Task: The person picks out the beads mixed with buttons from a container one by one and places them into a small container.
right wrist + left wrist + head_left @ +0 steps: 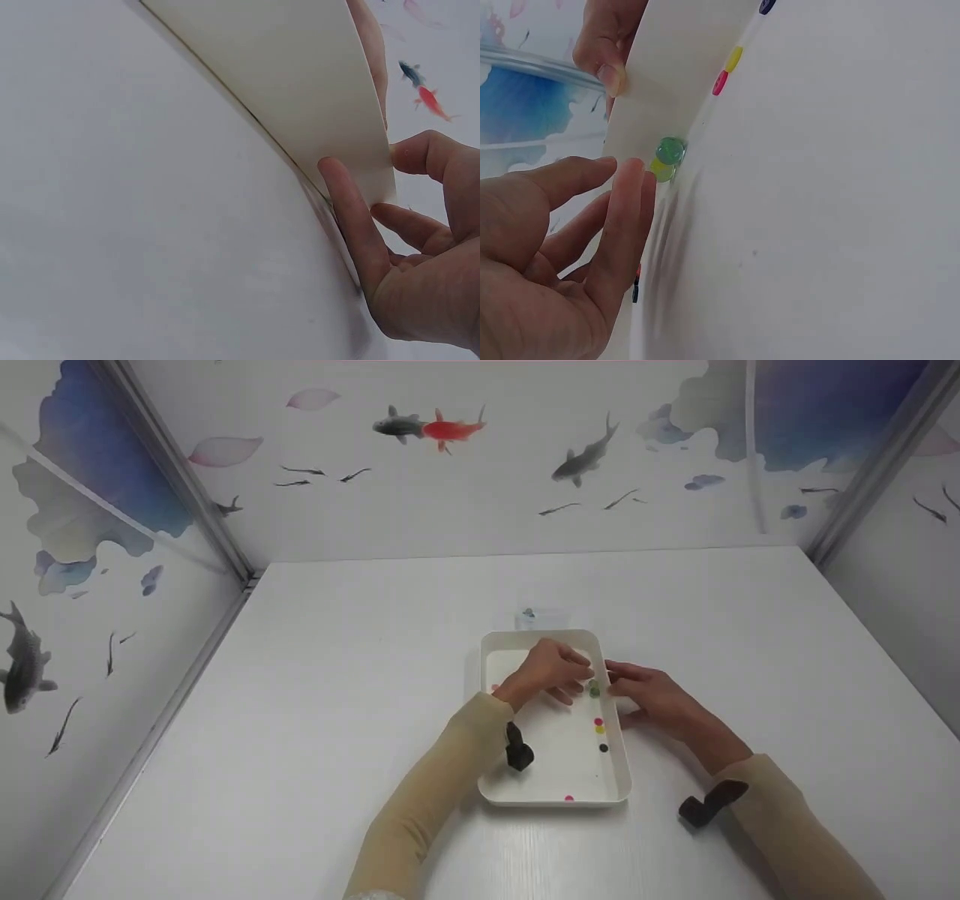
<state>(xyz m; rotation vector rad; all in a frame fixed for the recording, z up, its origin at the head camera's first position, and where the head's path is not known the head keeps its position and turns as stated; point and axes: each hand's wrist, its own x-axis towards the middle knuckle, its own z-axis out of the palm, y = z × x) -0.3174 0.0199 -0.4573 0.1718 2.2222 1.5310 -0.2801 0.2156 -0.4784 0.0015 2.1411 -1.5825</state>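
A white rectangular tray (pixel 551 769) lies on the table. My left hand (pixel 553 669) reaches into it from the left, fingers loosely extended near the right wall, with nothing visible held. By its fingertips, a green glass marble (pixel 670 151) and a yellow-green marble (pixel 661 172) lie against that wall. Outside the tray, my right hand (pixel 660 701) grips the right wall, a fingertip over the rim. Along the same wall lie a pink button (pixel 598 721), a yellow button (pixel 599 730) and a dark button (pixel 604 748).
Another pink piece (pixel 569 798) sits at the tray's near edge, and a pale pink one (pixel 495 687) shows by the left wall. Behind the tray lies a small clear bag (pixel 551 619) with something bluish inside. Printed panels (pixel 487 510) enclose the white table (pixel 337 697).
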